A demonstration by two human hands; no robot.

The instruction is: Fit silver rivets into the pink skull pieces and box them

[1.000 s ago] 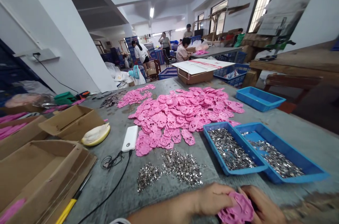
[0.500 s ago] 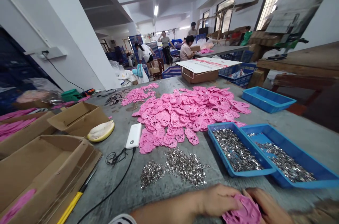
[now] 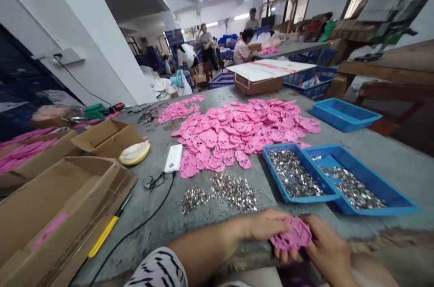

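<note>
White sleeve (image 3: 161, 271) with black dashes, bare left forearm (image 3: 208, 242), ungloved fingers (image 3: 284, 256)

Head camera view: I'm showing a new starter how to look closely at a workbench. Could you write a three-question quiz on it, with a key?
1. Which thing is held between the left hand and the right hand?
A) a white power bank
B) a pink piece
C) a cardboard box

2. True or false: metal bits lie both on the table and in blue trays.

3. How many blue trays stand on the table?

Key: 1: B; 2: true; 3: three.
</note>
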